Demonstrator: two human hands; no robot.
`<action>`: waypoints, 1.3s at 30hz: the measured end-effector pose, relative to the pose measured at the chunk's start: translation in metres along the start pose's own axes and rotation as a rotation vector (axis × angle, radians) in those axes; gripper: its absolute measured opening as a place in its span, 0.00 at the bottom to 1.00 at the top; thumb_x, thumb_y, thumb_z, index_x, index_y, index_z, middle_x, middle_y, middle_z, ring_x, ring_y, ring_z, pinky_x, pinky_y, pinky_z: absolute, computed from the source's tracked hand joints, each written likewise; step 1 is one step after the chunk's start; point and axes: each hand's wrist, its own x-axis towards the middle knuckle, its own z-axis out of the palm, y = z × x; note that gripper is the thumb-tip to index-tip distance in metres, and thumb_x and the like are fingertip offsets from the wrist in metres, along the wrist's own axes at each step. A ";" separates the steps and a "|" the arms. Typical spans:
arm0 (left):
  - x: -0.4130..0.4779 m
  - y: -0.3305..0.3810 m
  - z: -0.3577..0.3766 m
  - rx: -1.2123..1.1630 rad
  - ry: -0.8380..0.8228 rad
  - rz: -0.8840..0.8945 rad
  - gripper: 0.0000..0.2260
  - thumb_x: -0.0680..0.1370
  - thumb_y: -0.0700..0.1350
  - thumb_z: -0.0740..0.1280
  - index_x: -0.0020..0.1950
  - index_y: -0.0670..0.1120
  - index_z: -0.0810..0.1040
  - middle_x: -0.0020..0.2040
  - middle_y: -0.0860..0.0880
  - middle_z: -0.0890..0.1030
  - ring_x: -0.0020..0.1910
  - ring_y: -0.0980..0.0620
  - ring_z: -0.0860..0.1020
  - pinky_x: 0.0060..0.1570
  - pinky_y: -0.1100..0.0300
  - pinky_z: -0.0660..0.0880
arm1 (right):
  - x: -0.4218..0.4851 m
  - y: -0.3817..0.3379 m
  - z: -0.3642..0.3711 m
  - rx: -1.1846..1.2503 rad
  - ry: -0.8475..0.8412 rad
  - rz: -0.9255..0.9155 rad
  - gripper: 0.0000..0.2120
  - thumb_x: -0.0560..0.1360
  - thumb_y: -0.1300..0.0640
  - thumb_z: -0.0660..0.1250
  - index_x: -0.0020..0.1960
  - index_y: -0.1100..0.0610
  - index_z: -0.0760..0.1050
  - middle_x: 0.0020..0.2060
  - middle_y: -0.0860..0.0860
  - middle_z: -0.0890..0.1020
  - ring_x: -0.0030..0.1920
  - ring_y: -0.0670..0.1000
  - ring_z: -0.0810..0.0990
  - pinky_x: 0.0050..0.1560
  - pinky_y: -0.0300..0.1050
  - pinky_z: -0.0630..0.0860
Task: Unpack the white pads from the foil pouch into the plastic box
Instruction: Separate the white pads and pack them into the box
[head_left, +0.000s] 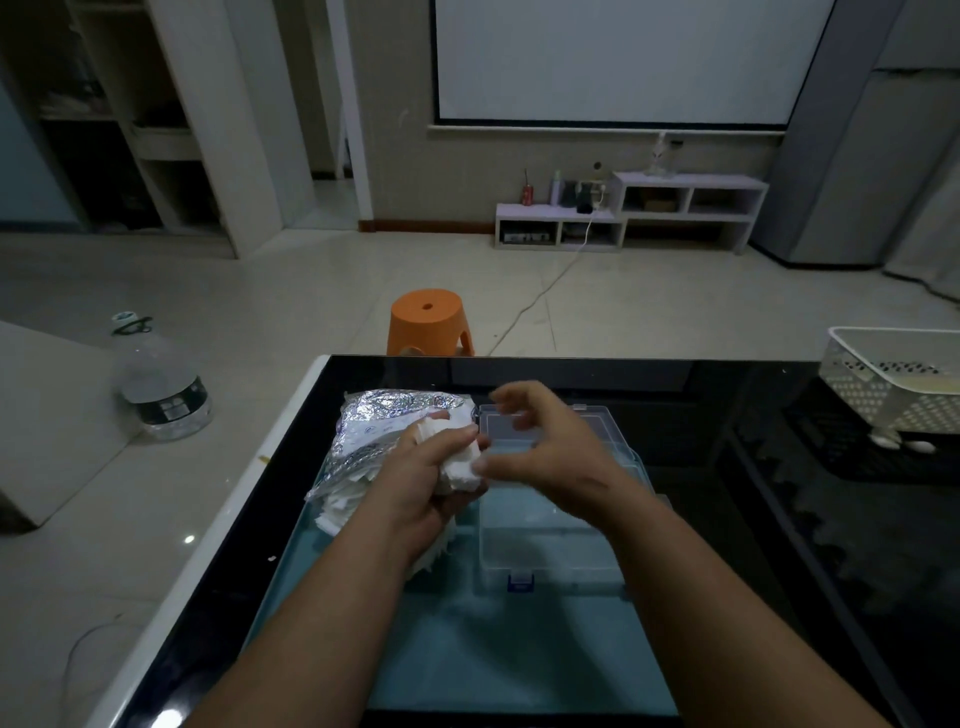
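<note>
Left hand (422, 480) clutches loose white pads (461, 470), right hand (551, 448) grasp unclear through blur; pads may spill outside the plastic box (545, 543).

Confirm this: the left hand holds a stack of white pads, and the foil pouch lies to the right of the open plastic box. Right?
Not quite. The head view shows the foil pouch lying to the left of the open plastic box, not the right. The left hand does hold a stack of white pads.

Pale tiled floor (311, 280), 1 orange stool (428, 317), low white shelving (631, 215), projection screen (623, 57), black table (779, 493).
</note>
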 end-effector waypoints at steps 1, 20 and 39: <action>-0.001 0.000 0.002 0.027 -0.023 -0.012 0.16 0.74 0.36 0.69 0.59 0.48 0.73 0.45 0.42 0.84 0.42 0.46 0.81 0.39 0.54 0.77 | -0.001 0.001 0.002 -0.108 -0.035 -0.036 0.41 0.63 0.50 0.80 0.70 0.44 0.64 0.67 0.45 0.71 0.66 0.48 0.68 0.64 0.47 0.70; -0.001 -0.005 0.001 0.093 -0.248 -0.066 0.33 0.62 0.32 0.68 0.67 0.48 0.71 0.57 0.38 0.78 0.50 0.40 0.79 0.41 0.50 0.78 | -0.009 -0.010 0.009 -0.447 -0.125 -0.158 0.57 0.64 0.48 0.80 0.78 0.38 0.42 0.72 0.45 0.69 0.73 0.53 0.62 0.73 0.53 0.58; -0.006 -0.005 0.005 0.141 -0.263 -0.110 0.33 0.62 0.34 0.65 0.68 0.40 0.70 0.48 0.39 0.78 0.42 0.44 0.80 0.40 0.54 0.75 | -0.009 -0.008 0.015 -0.465 -0.108 -0.115 0.55 0.63 0.50 0.78 0.77 0.36 0.43 0.69 0.49 0.69 0.70 0.58 0.61 0.69 0.57 0.65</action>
